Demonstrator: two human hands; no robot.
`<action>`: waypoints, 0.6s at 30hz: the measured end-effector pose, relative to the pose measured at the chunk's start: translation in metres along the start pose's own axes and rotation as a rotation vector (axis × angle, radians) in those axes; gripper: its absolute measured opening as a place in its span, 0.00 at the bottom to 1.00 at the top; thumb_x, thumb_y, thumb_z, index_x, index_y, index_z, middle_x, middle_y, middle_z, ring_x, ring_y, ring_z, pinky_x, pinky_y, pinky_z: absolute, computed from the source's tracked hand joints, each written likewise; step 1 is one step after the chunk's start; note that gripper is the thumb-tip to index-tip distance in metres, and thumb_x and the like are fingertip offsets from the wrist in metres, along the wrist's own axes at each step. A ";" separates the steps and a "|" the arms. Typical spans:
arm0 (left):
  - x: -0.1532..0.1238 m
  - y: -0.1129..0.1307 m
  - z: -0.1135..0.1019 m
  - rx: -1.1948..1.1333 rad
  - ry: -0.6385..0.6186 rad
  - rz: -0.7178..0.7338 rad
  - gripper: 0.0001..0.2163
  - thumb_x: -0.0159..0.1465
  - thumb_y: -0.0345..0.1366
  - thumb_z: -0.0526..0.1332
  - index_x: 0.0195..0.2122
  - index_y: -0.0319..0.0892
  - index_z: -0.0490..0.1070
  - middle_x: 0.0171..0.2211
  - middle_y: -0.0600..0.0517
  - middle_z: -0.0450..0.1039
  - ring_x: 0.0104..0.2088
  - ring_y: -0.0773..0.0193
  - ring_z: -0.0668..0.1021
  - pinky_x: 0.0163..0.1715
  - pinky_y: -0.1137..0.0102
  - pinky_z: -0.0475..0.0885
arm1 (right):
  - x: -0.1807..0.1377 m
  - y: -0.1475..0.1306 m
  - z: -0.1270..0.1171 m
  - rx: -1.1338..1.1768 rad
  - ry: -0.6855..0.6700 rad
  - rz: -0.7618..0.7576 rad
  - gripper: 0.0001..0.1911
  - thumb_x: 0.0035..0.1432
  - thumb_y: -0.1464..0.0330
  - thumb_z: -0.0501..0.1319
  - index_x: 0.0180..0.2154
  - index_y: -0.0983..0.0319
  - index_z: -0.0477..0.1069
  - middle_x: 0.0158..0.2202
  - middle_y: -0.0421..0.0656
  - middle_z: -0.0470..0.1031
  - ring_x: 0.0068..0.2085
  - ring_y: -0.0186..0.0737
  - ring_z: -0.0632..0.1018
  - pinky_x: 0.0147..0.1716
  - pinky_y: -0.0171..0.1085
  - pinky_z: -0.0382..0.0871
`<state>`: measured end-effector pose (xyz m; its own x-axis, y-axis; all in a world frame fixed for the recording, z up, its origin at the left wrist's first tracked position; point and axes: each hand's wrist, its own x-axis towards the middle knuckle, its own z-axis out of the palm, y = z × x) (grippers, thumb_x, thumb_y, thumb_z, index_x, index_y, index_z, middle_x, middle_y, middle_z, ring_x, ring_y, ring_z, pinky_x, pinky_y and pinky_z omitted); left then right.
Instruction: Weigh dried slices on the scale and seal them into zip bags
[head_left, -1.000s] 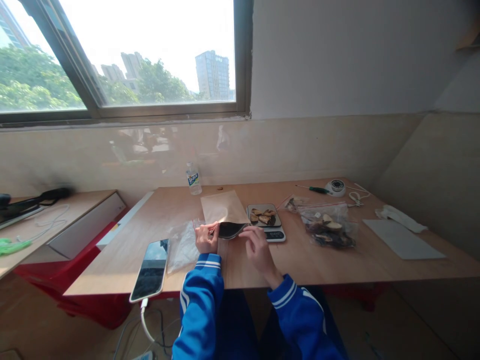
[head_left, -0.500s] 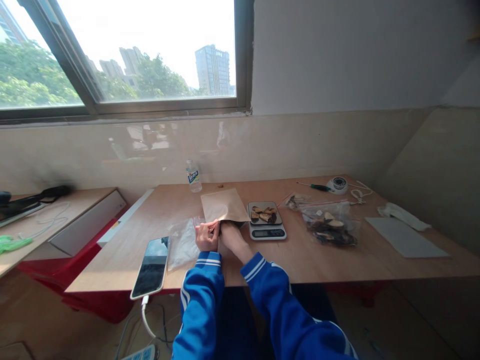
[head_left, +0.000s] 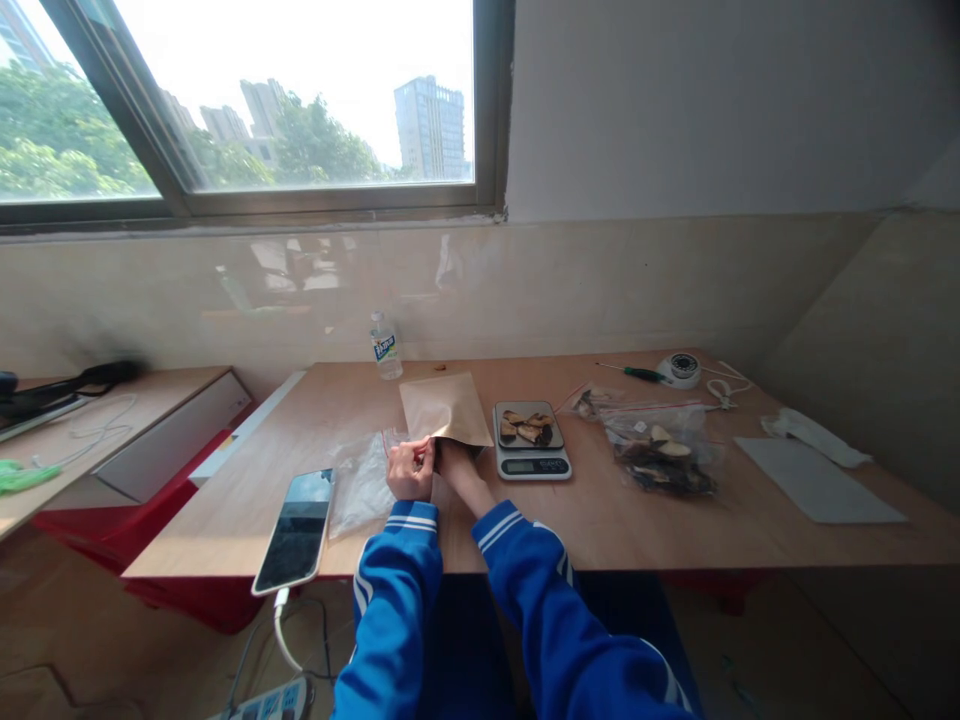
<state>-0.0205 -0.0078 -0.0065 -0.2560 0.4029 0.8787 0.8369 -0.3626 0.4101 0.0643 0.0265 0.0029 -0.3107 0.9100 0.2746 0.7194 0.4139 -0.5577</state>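
A brown kraft paper bag lies on the table with its mouth toward me. My left hand pinches the left edge of that mouth. Inside the bag is my right hand; only its wrist and back show, and the fingers are hidden. Just right of the bag stands a white kitchen scale, with several dried brown slices on its plate. Partly beneath my left hand, a clear plastic zip bag lies flat.
A phone on a cable overhangs the front edge at left. Behind stands a plastic bottle. To the right are zip bags of dried pieces, a screwdriver, a dome camera and a white sheet.
My right hand has pushed slightly deeper into the paper bag, and the bag's top looks more bulged. My left hand keeps its pinch. The view has shifted slightly.
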 end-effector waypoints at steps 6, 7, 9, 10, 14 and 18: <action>0.002 0.002 -0.002 0.003 -0.028 0.002 0.08 0.61 0.40 0.59 0.29 0.42 0.73 0.21 0.54 0.71 0.21 0.67 0.68 0.27 0.71 0.65 | -0.015 0.001 -0.012 0.060 0.048 -0.008 0.10 0.60 0.73 0.54 0.40 0.66 0.73 0.36 0.49 0.77 0.33 0.40 0.76 0.33 0.35 0.68; 0.003 0.003 -0.003 0.004 -0.026 0.002 0.08 0.61 0.40 0.59 0.29 0.42 0.73 0.21 0.54 0.71 0.21 0.67 0.68 0.26 0.71 0.65 | -0.020 0.001 -0.015 0.081 0.065 -0.024 0.11 0.60 0.73 0.54 0.42 0.65 0.73 0.37 0.49 0.77 0.35 0.41 0.76 0.34 0.35 0.69; 0.004 0.005 -0.003 0.004 -0.019 0.009 0.08 0.60 0.40 0.60 0.29 0.42 0.73 0.21 0.53 0.72 0.22 0.66 0.68 0.26 0.70 0.65 | -0.032 0.001 -0.022 0.140 0.132 -0.101 0.13 0.60 0.74 0.53 0.44 0.62 0.72 0.41 0.47 0.76 0.40 0.41 0.76 0.38 0.36 0.70; 0.005 0.005 -0.004 0.006 -0.013 0.013 0.08 0.60 0.40 0.60 0.28 0.41 0.73 0.22 0.52 0.72 0.22 0.66 0.69 0.26 0.70 0.66 | -0.039 0.001 -0.026 0.171 0.174 -0.154 0.14 0.60 0.74 0.53 0.44 0.60 0.72 0.42 0.46 0.75 0.42 0.41 0.75 0.41 0.37 0.70; 0.006 0.005 -0.004 0.025 0.011 0.014 0.08 0.60 0.40 0.60 0.29 0.41 0.73 0.24 0.51 0.73 0.23 0.64 0.70 0.28 0.69 0.67 | -0.073 0.008 -0.042 0.286 0.319 -0.294 0.19 0.61 0.75 0.51 0.52 0.56 0.64 0.48 0.45 0.69 0.51 0.40 0.70 0.51 0.42 0.68; 0.007 0.006 -0.004 0.031 0.011 0.021 0.08 0.60 0.40 0.61 0.29 0.41 0.74 0.23 0.52 0.73 0.23 0.65 0.70 0.29 0.69 0.67 | -0.098 0.035 -0.062 0.377 0.440 -0.267 0.18 0.61 0.71 0.54 0.53 0.56 0.60 0.47 0.47 0.66 0.48 0.40 0.72 0.46 0.41 0.73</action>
<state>-0.0195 -0.0105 0.0029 -0.2436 0.3860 0.8897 0.8567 -0.3445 0.3840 0.1579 -0.0498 0.0050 -0.1072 0.7124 0.6935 0.3598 0.6781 -0.6409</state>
